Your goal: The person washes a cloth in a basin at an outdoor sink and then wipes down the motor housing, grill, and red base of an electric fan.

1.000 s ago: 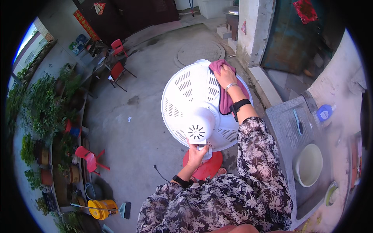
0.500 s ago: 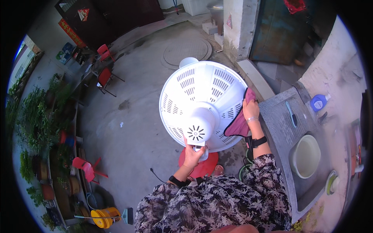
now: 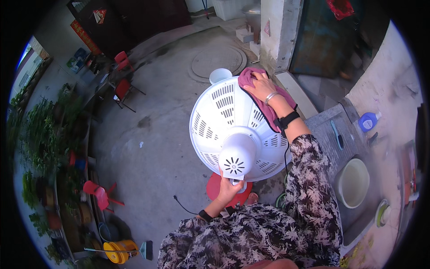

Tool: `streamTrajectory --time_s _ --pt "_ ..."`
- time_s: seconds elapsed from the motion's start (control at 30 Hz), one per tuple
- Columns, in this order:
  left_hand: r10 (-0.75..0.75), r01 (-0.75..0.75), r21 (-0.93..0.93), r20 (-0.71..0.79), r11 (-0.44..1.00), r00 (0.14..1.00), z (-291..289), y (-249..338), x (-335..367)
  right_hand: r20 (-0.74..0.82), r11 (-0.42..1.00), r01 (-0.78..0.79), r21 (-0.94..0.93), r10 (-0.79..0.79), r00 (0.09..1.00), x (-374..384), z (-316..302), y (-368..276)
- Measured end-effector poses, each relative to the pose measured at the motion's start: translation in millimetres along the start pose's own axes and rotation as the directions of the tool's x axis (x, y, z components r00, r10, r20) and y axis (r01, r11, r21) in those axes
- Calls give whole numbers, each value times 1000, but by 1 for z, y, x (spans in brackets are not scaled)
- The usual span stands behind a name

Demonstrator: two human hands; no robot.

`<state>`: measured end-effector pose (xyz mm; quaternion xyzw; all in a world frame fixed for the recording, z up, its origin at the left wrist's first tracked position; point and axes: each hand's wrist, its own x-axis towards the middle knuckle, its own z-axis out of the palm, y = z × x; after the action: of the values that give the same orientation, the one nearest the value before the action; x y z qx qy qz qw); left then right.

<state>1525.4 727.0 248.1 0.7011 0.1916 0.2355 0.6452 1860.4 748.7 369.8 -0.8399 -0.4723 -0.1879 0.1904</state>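
Note:
A white dish heater (image 3: 208,112), with slotted vents and a round housing on its back, stands in front of me. Its slotted back faces up toward me. My left hand (image 3: 228,189) is closed round the neck just below the housing. At the upper right of the dish my right hand (image 3: 263,88) presses a purple cloth (image 3: 285,95) with dark edging against the back near the rim, fingers bent over it. Part of the cloth hangs down under my wrist. Underneath the dish a red round thing (image 3: 215,186) partly shows.
To my right a stone sink counter (image 3: 320,130) holds a pale basin (image 3: 354,184), a blue brush (image 3: 337,135) and a blue bottle (image 3: 368,121). A white bucket (image 3: 220,75) stands beyond the dish. Leftward are a red chair (image 3: 99,194), a yellow bucket (image 3: 117,252) and potted plants.
My right hand has moved the cloth up and to the left, from the dish's right side to its upper rim. The dish has shifted slightly right and down in view; my left hand keeps its hold.

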Motion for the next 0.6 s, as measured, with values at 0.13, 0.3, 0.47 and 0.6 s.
streamTrajectory --time_s 0.13,0.3,0.47,0.6 --pt "-42 40 -76 -28 996 999 -14 0 -10 60 990 -128 -58 132 989 -3 7 -18" --pt "-45 48 -121 21 992 999 -11 -3 -6 3 873 -441 -207 451 892 -32 -14 -6" --pt "-58 72 -151 95 986 994 -14 1 1 149 769 -608 -200 637 756 -70 -42 26" --pt "-4 22 -139 130 990 991 -5 -4 8 113 760 -622 -187 646 755 -96 -49 52"
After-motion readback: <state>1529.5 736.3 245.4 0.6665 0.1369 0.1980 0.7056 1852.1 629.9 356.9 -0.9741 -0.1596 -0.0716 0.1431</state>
